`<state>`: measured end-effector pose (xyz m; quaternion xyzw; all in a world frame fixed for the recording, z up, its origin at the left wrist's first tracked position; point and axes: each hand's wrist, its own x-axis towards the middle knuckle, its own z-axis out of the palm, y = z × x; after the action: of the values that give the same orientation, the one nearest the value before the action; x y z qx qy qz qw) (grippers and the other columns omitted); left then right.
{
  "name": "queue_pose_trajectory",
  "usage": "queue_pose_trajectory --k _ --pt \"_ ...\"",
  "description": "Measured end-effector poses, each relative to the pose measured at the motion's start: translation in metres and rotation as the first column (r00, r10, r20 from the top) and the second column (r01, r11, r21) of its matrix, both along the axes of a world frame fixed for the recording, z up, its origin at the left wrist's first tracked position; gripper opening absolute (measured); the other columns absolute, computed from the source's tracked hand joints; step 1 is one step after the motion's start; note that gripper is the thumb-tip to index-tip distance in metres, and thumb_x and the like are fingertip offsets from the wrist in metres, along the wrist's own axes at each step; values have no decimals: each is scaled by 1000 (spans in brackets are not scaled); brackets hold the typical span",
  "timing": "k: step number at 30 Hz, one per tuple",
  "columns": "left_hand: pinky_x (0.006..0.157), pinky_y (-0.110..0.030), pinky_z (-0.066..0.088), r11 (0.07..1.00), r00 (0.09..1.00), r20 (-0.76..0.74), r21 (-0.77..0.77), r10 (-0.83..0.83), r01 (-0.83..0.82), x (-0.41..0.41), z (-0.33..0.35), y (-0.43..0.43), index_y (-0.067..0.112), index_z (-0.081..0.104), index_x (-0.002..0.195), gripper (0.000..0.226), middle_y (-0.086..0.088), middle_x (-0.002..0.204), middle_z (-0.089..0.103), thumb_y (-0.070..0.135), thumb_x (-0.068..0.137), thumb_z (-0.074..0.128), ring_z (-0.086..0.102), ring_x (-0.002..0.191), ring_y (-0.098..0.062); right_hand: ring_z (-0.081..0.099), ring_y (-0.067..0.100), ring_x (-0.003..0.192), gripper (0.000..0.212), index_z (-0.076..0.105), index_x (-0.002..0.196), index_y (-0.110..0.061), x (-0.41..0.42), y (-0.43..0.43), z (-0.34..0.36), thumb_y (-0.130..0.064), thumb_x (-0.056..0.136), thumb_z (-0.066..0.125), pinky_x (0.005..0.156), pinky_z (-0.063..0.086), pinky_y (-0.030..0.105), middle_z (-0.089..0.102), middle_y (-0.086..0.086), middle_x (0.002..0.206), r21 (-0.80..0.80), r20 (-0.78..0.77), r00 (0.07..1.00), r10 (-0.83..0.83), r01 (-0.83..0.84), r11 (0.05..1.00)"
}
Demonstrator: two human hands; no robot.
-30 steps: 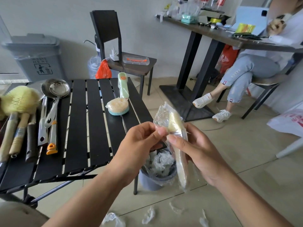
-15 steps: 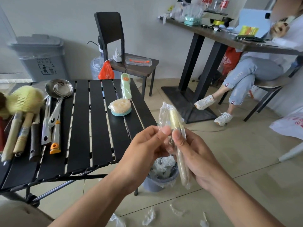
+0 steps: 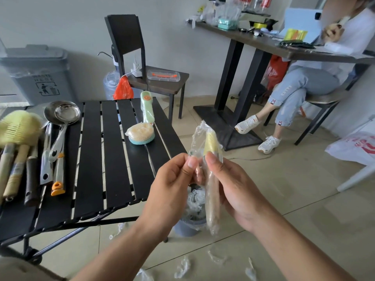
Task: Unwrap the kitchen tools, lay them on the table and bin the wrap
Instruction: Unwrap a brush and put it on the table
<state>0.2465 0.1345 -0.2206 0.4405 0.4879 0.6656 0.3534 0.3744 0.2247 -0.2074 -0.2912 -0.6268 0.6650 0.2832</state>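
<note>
Between the hands: left hand (image 3: 172, 187) is pinching wrap (image 3: 197, 136) — right hand (image 3: 237, 191) is gripping tool (image 3: 212, 199).
Leftward: ladles (image 3: 65, 114) are lying done — brush (image 3: 140, 132) is waiting, wrapped.

casual office: cluttered desk (image 3: 263, 44), seated person (image 3: 304, 86), grey waste bin (image 3: 40, 78)

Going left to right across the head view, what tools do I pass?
Yellow bristle brushes with wooden handles, shiny steel ladles, pale green brush with round sponge head, yellow-tipped wooden tool in clear wrap.

Grey bin (image 3: 34, 78): seemingly "WASTE HERE".
</note>
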Motion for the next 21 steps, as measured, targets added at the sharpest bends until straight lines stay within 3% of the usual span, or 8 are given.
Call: queue_pose_trajectory --k 3,7,9,11,13,15,17,21 --pt "72 -29 57 999 995 93 41 -31 28 2 0 3 5 54 83 40 1 71 62 31 112 48 66 68 -17 75 18 81 68 74 104 -6 2 0 6 -71 86 72 60 52 17 77 7 87 -30 -28 1000 14 -15 999" --pt "71 -30 50 999 985 170 20 -30 27 5 -2 7 4 57 87 40 -3 72 46 37 110 53 50 66 -15 72 16 68 63 76 105 -9 4 4 8 -69 86 75 53 50 16 76 10 83 -40 -36 999 36 -37 999" --pt "74 -35 49 994 978 183 -19 -101 106 2 -2 6 2 60 94 39 -12 75 48 40 106 60 50 70 -19 73 18 71 55 79 106 -14 7 7 8 -67 90 72 59 54 19 76 9 84 -61 -22 998 54 -55 997" --pt "83 -41 54 975 972 126 -83 -197 208 -2 -3 5 -2 63 105 37 -26 89 62 32 96 75 64 81 -30 74 23 84 52 81 107 -16 12 12 8 -64 92 68 71 59 27 76 10 91 -101 -5 998 58 -58 993" --pt "85 -30 58 960 969 46 -131 -242 246 -8 -4 3 1 69 103 30 -18 93 71 22 88 85 72 88 -24 75 28 99 56 81 114 -15 18 17 8 -64 89 69 85 61 33 78 13 102 -167 -26 998 60 -64 984" --pt "76 -19 55 966 977 -17 -154 -214 209 -11 -3 2 10 76 95 24 -5 89 76 29 84 85 70 82 -12 76 27 109 60 79 123 -14 21 20 10 -63 90 67 91 61 30 79 17 113 -213 -56 996 76 -86 973" --pt "76 -20 54 976 983 -27 -131 -182 177 -11 -4 1 14 78 94 25 -6 91 78 37 85 83 70 83 -13 76 22 105 59 78 126 -13 23 21 12 -60 93 64 87 60 27 79 15 110 -245 -92 992 83 -103 964" --pt "77 -23 54 996 995 39 -10 -91 91 -4 -9 3 5 73 97 26 -9 87 75 31 94 77 67 80 -14 72 27 102 59 73 131 -3 22 23 12 -51 102 56 100 60 41 75 15 102 -327 -191 980 57 -118 938"
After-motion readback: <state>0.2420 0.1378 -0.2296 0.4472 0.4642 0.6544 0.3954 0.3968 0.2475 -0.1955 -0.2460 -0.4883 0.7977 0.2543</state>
